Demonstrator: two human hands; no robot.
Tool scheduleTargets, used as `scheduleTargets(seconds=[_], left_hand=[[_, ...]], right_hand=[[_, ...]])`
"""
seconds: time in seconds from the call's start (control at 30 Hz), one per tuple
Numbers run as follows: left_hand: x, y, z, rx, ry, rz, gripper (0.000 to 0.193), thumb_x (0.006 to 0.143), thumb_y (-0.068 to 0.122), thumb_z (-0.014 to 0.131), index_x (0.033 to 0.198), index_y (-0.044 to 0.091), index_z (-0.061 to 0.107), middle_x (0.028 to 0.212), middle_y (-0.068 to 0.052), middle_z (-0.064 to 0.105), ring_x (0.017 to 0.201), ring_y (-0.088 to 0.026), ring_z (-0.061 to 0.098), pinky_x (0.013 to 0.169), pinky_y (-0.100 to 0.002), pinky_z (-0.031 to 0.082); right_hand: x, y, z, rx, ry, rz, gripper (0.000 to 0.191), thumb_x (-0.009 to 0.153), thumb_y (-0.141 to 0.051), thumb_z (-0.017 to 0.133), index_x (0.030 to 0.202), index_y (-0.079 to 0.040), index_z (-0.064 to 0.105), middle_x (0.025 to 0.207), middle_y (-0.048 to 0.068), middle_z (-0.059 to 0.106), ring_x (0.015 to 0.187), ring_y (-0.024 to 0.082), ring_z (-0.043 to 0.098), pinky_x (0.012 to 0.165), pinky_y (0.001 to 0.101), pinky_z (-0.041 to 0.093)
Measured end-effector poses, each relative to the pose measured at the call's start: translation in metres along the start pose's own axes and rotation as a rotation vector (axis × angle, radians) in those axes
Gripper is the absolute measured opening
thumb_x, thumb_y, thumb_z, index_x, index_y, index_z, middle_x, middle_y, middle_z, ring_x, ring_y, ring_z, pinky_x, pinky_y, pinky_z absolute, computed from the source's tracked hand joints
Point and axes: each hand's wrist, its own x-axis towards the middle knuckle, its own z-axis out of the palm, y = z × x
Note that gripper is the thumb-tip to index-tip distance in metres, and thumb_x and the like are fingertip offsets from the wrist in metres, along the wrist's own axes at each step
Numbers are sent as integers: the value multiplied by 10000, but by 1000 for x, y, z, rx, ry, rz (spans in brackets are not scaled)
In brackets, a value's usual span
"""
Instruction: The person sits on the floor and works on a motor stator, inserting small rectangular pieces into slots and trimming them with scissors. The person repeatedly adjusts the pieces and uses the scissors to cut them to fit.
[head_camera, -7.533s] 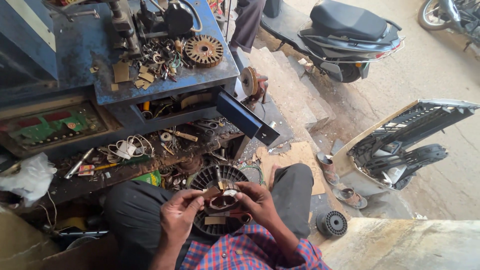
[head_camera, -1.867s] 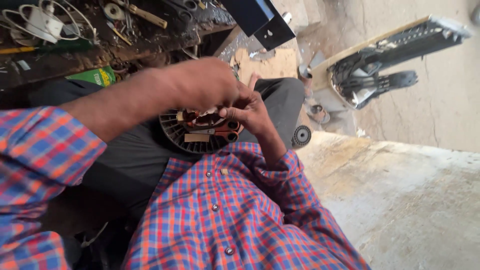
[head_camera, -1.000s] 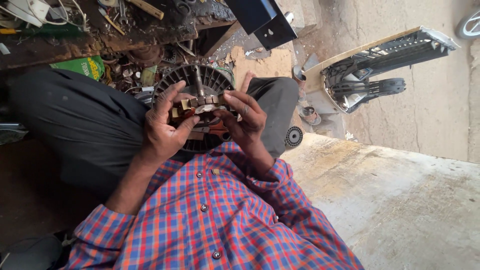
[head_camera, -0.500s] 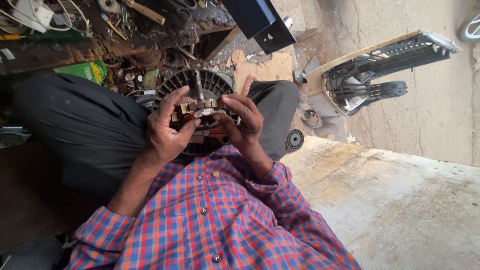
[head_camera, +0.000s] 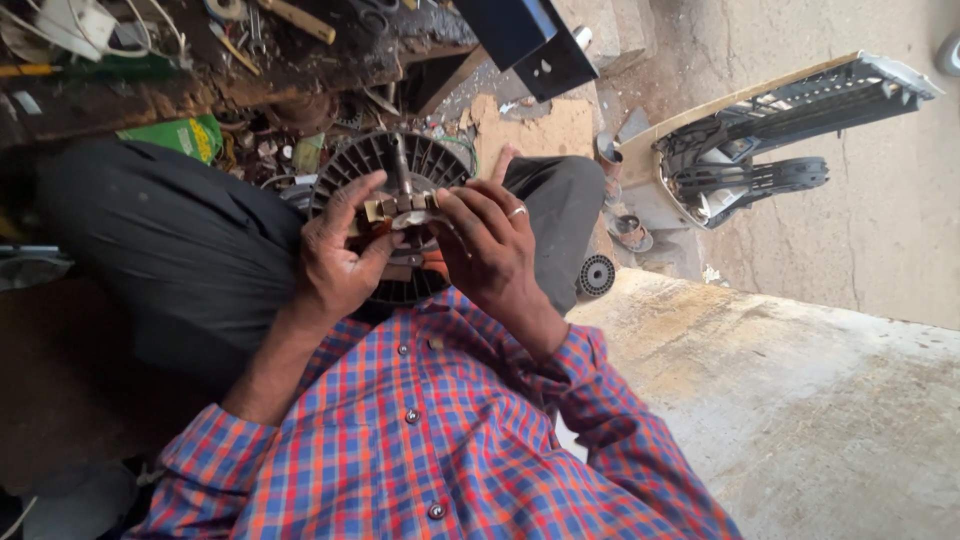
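Hands met over the person's lap, both working on a small metal part (head_camera: 400, 205) with brass-coloured pieces along its top. The left hand (head_camera: 335, 265) curled its fingers (head_camera: 365, 188) closed around the near end of that part, thumb pressed against its side. The right hand (head_camera: 490, 245), a ring on one finger, gripped the other end with bent fingers (head_camera: 455, 200), so the part was pinched between the two hands. It sat just above a round black finned motor housing (head_camera: 385, 160), whose shaft (head_camera: 400, 165) stood up behind the part; the housing rested on the lap between the dark trouser legs (head_camera: 170, 250). Sleeves of a red and blue checked shirt (head_camera: 440, 440) covered both forearms low in the view. Beyond the knees lay a cluttered wooden shelf (head_camera: 300, 60) strewn with wires and small scrap, with a green packet (head_camera: 185, 135) below it. A small round toothed piece (head_camera: 597, 275) lay on the ground near the right knee, and a pale scooter panel (head_camera: 760, 130) leaned well apart on the concrete floor (head_camera: 800, 400).
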Motion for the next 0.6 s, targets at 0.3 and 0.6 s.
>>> scheduleTargets(seconds=[0.3, 0.6], left_hand=[[16, 7, -10, 171, -170, 74, 634, 868, -38, 763, 1430, -12, 471, 1255, -252, 679, 1171, -366, 718, 934, -402, 609], [2, -8, 1, 230, -67, 55, 581, 939, -17, 766, 1455, -10, 499, 1276, -230, 666, 1142, -393, 712, 963, -437, 586]], right_hand=[[-5, -11, -13, -21, -183, 193, 308, 934, -27, 740, 1218, 21, 630, 1178, 180, 624, 1157, 393, 636, 979, 439, 529], [-13, -14, -9, 48, -48, 300, 287, 946, 21, 685, 1229, -12, 654, 1170, 176, 664, 1039, 379, 680, 887, 428, 557]])
